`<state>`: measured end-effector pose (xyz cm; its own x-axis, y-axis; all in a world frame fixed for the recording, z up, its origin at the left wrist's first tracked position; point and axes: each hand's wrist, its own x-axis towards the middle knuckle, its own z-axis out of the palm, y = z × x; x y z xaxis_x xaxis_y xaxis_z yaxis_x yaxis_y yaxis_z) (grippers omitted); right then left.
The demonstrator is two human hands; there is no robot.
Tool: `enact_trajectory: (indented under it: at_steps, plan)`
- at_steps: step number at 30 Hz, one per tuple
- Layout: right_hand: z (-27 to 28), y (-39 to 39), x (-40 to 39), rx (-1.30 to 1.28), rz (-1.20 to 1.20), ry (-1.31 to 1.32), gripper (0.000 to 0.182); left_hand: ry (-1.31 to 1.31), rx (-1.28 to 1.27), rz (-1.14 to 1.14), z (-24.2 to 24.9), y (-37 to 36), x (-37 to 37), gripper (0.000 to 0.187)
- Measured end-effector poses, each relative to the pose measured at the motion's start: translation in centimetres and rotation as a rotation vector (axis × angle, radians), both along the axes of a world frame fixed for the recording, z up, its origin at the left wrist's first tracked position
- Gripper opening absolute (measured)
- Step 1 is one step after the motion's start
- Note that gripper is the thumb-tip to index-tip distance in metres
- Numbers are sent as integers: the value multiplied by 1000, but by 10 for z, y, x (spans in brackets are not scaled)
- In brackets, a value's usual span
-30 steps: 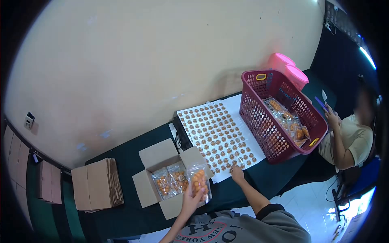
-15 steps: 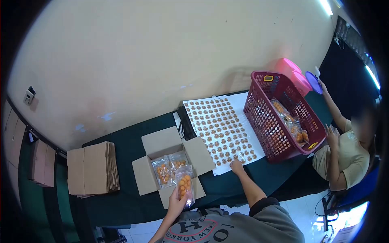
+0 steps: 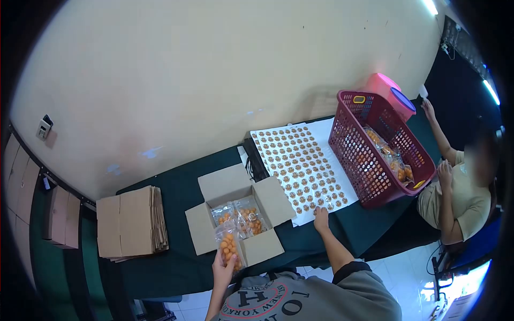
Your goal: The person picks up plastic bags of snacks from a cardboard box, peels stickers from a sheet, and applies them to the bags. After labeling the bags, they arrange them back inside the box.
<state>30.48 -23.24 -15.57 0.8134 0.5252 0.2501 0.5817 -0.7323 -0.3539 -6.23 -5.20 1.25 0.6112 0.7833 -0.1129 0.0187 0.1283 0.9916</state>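
My left hand (image 3: pixel 223 272) grips a clear bag of round orange pieces (image 3: pixel 229 249) at the near left edge of an open cardboard box (image 3: pixel 266 248). Inside the box lie more such bags (image 3: pixel 250 218). My right hand (image 3: pixel 321 219) rests on the lower edge of a white sheet (image 3: pixel 320 186) covered with rows of round brown stickers. Its fingertips touch near the bottom row; whether a sticker is between them is too small to tell.
Flattened cardboard boxes (image 3: pixel 131 223) are stacked at the left. A maroon basket (image 3: pixel 369 176) with filled bags stands right of the sheet, with a pink container (image 3: pixel 381 83) and purple lid (image 3: pixel 402 99) behind. A co-worker (image 3: pixel 460 198) sits at the far right.
The held bag has shifted left relative to the box. The purple lid now lies on a container, and the co-worker's raised hand has left it. The camera view has shifted slightly.
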Motion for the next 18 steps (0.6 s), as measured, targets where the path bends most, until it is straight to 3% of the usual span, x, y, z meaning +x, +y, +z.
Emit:
enact_trajectory:
  at_steps: [5, 8, 9, 15, 18]
  plan:
    - [6, 3, 18, -93, 1, 251, 11, -10, -19, -17, -4, -1, -10, 48]
    - [-32, -6, 33, -258, 108, 75, 16, 12, -48, -33, 0, -8, -14, 47]
    - [-31, -8, 29, -191, 140, 8, 13, 42, -33, -41, -1, -9, -16, 48]
    - [-5, -10, -3, -20, 63, 32, 31, 84, -95, -49, -14, -15, -19, 49]
    - [3, -4, -21, -114, -11, 47, 38, 52, -74, -50, -11, -14, -13, 48]
